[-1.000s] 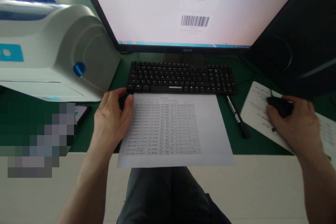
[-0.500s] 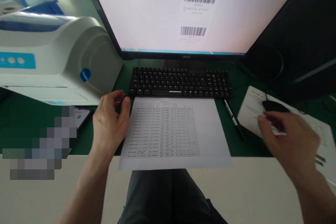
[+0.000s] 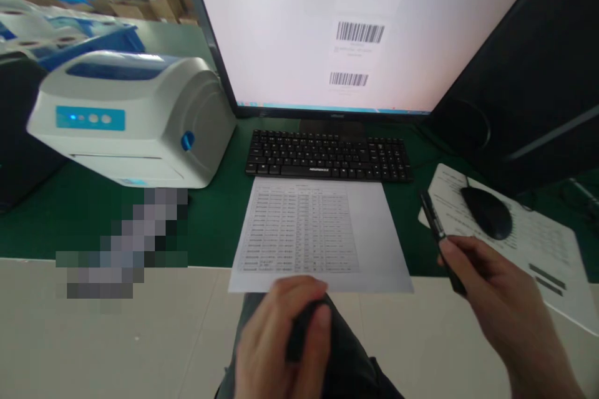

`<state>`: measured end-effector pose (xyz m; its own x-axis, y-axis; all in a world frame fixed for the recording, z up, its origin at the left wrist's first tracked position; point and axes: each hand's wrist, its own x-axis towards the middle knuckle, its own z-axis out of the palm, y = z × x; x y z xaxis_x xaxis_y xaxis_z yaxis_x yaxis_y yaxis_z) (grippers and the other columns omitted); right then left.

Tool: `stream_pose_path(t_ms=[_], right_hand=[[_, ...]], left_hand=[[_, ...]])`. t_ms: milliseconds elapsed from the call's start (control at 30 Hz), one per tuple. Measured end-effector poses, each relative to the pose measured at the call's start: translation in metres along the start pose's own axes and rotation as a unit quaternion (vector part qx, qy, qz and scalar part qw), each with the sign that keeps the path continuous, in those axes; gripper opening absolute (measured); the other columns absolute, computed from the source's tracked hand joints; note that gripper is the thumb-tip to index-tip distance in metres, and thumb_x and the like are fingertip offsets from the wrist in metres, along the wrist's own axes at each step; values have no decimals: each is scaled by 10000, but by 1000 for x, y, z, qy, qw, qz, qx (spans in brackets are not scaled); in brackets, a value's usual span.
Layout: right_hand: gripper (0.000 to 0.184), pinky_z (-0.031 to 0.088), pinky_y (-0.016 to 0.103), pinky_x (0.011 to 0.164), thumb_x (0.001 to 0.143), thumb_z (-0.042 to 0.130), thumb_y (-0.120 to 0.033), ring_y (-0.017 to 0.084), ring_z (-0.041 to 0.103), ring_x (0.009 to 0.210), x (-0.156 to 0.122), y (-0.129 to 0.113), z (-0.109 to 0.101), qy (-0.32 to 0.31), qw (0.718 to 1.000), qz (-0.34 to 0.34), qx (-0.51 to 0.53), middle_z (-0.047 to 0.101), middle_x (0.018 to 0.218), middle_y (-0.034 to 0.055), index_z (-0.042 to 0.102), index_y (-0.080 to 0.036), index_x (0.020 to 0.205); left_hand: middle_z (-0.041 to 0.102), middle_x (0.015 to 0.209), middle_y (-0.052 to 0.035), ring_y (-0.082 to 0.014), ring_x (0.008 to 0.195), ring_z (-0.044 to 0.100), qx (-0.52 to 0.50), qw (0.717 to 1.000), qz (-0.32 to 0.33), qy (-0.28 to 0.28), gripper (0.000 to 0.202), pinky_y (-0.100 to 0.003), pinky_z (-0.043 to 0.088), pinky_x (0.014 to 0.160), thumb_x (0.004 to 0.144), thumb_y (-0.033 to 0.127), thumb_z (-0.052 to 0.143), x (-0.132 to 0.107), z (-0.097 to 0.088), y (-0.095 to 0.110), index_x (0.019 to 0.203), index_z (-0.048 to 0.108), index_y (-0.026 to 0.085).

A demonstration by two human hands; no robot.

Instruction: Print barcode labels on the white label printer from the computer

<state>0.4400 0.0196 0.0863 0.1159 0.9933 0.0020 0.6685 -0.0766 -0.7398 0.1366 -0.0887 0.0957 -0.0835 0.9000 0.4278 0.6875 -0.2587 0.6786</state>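
On the green desktop [image 3: 215, 224], the printed sheet [image 3: 304, 230] is positioned directly in front of the keyboard [image 3: 322, 159], with its near edge projecting over the desk edge. Barcodes are displayed on the monitor [image 3: 281, 31] behind.

The black pen [image 3: 433, 219] is gripped by the right hand [image 3: 503, 296], thumb and fingers being closed on its barrel. It is held tilted, to the right of the sheet and apart from it; whether any part of the pen touches the desk cannot be told. One second ago the mouse [image 3: 486, 212] was covered by the right hand and the pen lay on the desk. The mouse is now left unattended on the printed papers [image 3: 556, 246]. In effect, pointer control is judged to be suspended, and a writing tool is available beside the sheet.

The left hand [image 3: 271, 330] has been shifted from the sheet's left side, near the keyboard corner, to its near edge above the lap. Its fingers are loosely curled, with the thumb apart from them; no object is seen to be held. Contact with the paper cannot be confirmed. The sheet is therefore not judged to be firmly secured.
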Motion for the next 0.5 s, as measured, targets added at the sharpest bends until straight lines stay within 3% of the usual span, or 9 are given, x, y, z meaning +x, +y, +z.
stream_pose_path(t_ms=[33, 100, 167, 233, 333, 400, 500], right_hand=[[509, 525, 346, 542, 947, 807, -748, 230, 690, 653, -19, -8, 3, -30, 994, 33, 99, 806, 888, 85, 804, -253, 1066], [439, 480, 307, 457, 943, 871, -676, 147, 565, 519, -56, -27, 15, -101, 952, 78, 279, 800, 920, 52, 767, -263, 1051], [390, 609, 311, 609, 905, 959, -555, 161, 682, 681, -85, -45, 31, -155, 901, 123, 386, 817, 1082, 56, 740, -275, 1064], [385, 648, 312, 722, 887, 985, -516, 181, 732, 826, -100, -57, 43, -185, 858, 159, 452, 792, 1079, 41, 715, -279, 1024], [366, 649, 313, 819, 902, 969, -498, 196, 734, 934, -101, -58, 49, -210, 839, 129, 485, 751, 1032, 34, 689, -274, 976], [366, 593, 276, 720, 920, 954, -513, 162, 672, 798, -95, -54, 47, -236, 845, 104, 468, 704, 901, 9, 688, -266, 974], [446, 420, 236, 557, 924, 941, -612, 110, 518, 565, -91, -56, 39, -315, 823, 155, 446, 581, 650, -57, 683, -254, 995]], left_hand=[[841, 1056, -106, -296, 955, 844, -13, 1000, 10, -11, 311, -434, 743, 783, 1108, 472, 731, -6, 12, 8, 1332, 728, 256], [841, 1047, -108, -290, 906, 846, -40, 998, 27, -28, 309, -422, 740, 750, 1118, 443, 721, -18, 33, 20, 1368, 704, 262], [842, 1040, -115, -278, 856, 844, -66, 997, 40, -27, 298, -403, 729, 712, 1161, 411, 650, -29, 46, 26, 1407, 654, 244], [832, 985, -100, -261, 772, 823, -63, 997, 49, -17, 253, -380, 692, 634, 1200, 404, 577, -38, 50, 26, 1383, 618, 233], [773, 847, -34, -222, 628, 746, -28, 997, 68, -19, 205, -349, 589, 525, 1225, 442, 527, -41, 43, 20, 1224, 606, 252], [728, 785, -10, -198, 576, 704, -16, 996, 83, -22, 267, -335, 528, 493, 1239, 470, 478, -39, 36, 18, 1117, 586, 258], [662, 699, 7, -174, 512, 644, -23, 994, 101, 14, 397, -329, 445, 447, 1241, 544, 408, -32, 26, 21, 992, 546, 268]])
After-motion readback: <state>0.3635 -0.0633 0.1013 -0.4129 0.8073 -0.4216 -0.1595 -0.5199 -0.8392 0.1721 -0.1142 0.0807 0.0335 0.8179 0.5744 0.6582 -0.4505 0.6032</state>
